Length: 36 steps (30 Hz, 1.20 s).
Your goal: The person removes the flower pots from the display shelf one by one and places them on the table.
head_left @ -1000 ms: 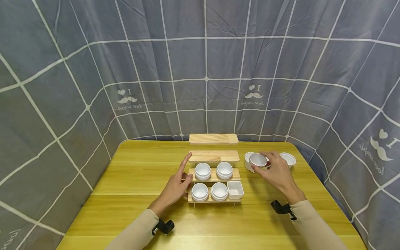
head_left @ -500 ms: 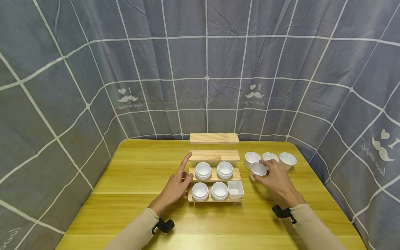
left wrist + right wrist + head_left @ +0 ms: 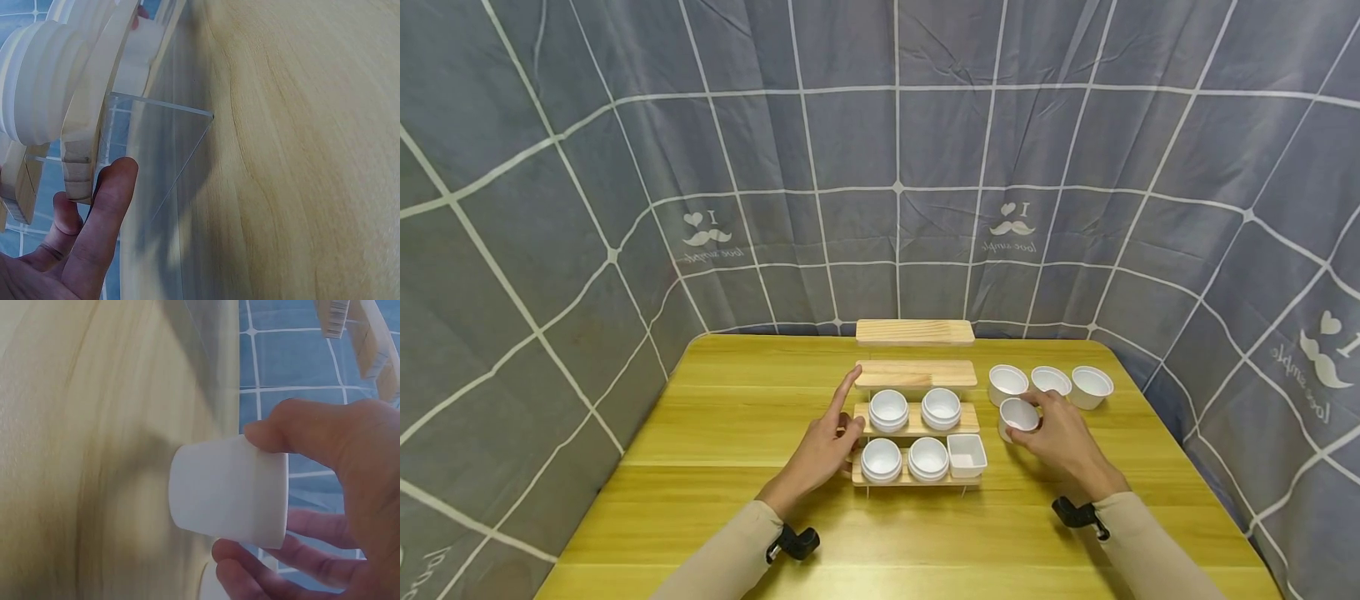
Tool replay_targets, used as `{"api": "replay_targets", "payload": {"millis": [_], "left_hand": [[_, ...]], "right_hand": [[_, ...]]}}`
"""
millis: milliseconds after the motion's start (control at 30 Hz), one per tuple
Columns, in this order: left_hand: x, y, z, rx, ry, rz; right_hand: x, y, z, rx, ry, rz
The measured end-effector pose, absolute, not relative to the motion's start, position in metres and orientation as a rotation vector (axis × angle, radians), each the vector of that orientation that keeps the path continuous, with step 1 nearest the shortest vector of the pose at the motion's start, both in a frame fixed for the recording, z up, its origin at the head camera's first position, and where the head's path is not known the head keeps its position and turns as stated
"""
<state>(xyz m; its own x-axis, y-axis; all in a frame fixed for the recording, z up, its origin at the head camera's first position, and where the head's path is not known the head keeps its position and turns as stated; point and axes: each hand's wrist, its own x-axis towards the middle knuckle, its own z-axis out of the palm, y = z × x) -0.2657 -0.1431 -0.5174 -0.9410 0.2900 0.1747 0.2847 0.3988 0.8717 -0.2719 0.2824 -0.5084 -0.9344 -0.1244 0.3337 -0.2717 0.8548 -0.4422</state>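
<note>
A tiered stand of pale wooden boards on clear supports stands mid-table. My left hand holds its left end, the index finger stretched along to a higher board. In the left wrist view, fingertips lie at the end of the lowest board. My right hand pinches a small white round cup by its rim, right of the stand. The right wrist view shows this tapered cup with its base close to the table, thumb on one side and fingers on the other.
White round cups sit on the two lower boards, with a square white dish at the lowest board's right end. Three more cups stand in a row behind my right hand. A grey grid curtain surrounds the yellow table.
My right hand has brought the cup down and toward me, away from the row, and now keeps it low over the table. The left hand has stayed at the stand.
</note>
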Motion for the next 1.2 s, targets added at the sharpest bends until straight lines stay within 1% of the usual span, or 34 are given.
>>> {"api": "replay_targets", "payload": {"millis": [800,1200], "left_hand": [[-0.267,-0.143,-0.519,0.551,2.644,1.627],[-0.268,-0.144,-0.519,0.559,2.645,1.619]], "right_hand": [[-0.266,0.283,-0.503,0.28,-2.783,0.692],[-0.257,0.283,-0.489,0.256,-2.778,0.739]]}}
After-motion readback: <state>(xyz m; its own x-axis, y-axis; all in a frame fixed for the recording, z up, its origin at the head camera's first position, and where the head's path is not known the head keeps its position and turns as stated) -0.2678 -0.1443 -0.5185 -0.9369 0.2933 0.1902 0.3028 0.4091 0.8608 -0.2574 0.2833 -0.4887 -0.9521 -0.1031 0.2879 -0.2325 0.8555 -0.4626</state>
